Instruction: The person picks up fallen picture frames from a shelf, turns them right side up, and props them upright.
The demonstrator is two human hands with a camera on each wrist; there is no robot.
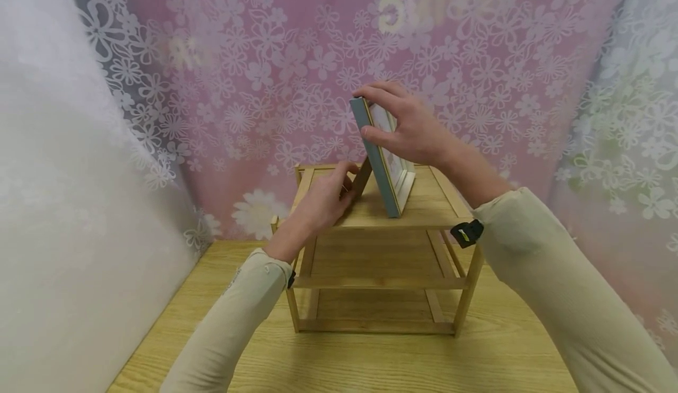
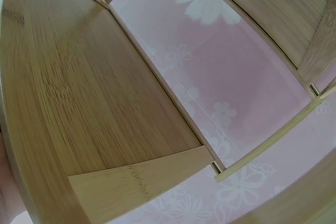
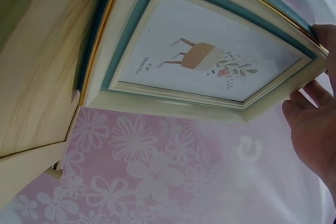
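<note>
A picture frame (image 1: 376,157) with a blue-green edge and cream front stands tilted on the top board of a wooden shelf rack (image 1: 424,196). My right hand (image 1: 410,119) grips its upper part, thumb on the near edge and fingers over the top. Behind the frame, my left hand (image 1: 325,199) holds the brown support leg (image 1: 362,178) with curled fingers; the fingertips are partly hidden. In the right wrist view, the framed print (image 3: 205,59) shows a plant in a legged pot. The left wrist view shows mostly the rack's boards (image 2: 94,87).
Below the top board the rack has two lower shelves (image 1: 371,255). It stands on a wood-grain surface (image 1: 339,363). A pink flowered curtain (image 1: 296,87) hangs behind, with a white sheet (image 1: 79,175) at the left and a pale flowered curtain (image 1: 630,116) at the right.
</note>
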